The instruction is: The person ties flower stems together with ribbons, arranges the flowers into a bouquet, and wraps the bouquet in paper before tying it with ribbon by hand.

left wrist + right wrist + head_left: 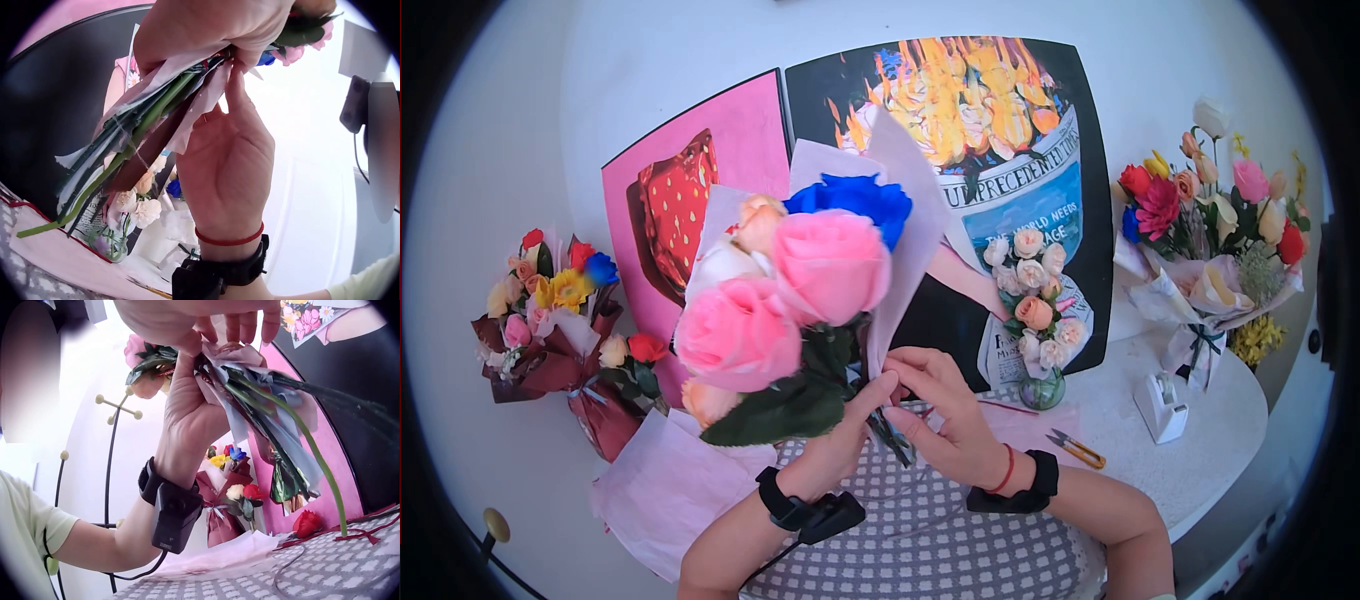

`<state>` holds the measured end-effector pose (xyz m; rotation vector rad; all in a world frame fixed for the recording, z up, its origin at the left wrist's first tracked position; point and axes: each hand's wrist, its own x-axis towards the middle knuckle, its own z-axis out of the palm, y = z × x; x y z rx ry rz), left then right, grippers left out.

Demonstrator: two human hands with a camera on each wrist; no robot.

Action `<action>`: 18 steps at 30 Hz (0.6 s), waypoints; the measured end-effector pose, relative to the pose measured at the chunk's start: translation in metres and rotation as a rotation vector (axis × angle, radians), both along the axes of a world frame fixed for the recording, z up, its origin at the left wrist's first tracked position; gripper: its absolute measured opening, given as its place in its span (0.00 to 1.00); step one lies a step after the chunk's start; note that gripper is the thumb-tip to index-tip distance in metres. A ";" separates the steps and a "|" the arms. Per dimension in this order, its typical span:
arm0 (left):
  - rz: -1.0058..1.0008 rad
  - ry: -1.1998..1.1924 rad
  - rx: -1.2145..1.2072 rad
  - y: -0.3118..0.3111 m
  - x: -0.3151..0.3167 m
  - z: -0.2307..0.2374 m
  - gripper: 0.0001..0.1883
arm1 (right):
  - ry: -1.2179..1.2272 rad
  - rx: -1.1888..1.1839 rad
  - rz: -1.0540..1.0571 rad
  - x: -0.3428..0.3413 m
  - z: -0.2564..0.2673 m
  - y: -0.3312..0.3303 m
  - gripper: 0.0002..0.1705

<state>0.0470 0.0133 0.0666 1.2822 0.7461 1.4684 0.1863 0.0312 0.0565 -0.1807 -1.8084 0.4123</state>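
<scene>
A bouquet of artificial flowers is held up over the table, with large pink roses (735, 335), a blue rose (865, 205) and pale wrapping paper (912, 195) behind them. My left hand (835, 450) grips its bundled stems (140, 134) just under the leaves, thumb across the front. From the other side my right hand (950, 420) pinches the gathered paper at that same binding point, its fingertips close to the left thumb. Below both hands the stems and paper ends (290, 431) fan out. One long green stem (328, 478) hangs lowest.
Snips with an orange handle (1082, 452) and a white tape dispenser (1162, 408) lie right on the table. Pink paper (685, 480) spreads at left. Wrapped bouquets (590, 375) stand at both sides. A glass vase (1042, 390) holds pale flowers. Red ribbon (356, 535) crosses the checked cloth (920, 545).
</scene>
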 end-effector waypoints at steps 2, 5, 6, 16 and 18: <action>-0.016 -0.002 0.034 -0.001 -0.001 0.000 0.19 | 0.014 0.019 -0.002 -0.003 0.000 -0.001 0.19; -0.042 -0.175 -0.003 -0.007 0.003 0.004 0.14 | 0.029 0.084 -0.033 -0.001 0.000 0.005 0.18; -0.080 -0.206 0.002 -0.006 0.001 0.003 0.16 | 0.028 0.134 -0.062 0.001 0.000 0.007 0.17; -0.074 -0.150 -0.070 -0.003 0.005 0.009 0.17 | 0.042 0.221 -0.223 0.000 0.002 0.006 0.10; -0.082 -0.087 -0.109 -0.001 0.001 0.008 0.18 | 0.127 0.048 -0.083 0.000 0.001 0.005 0.11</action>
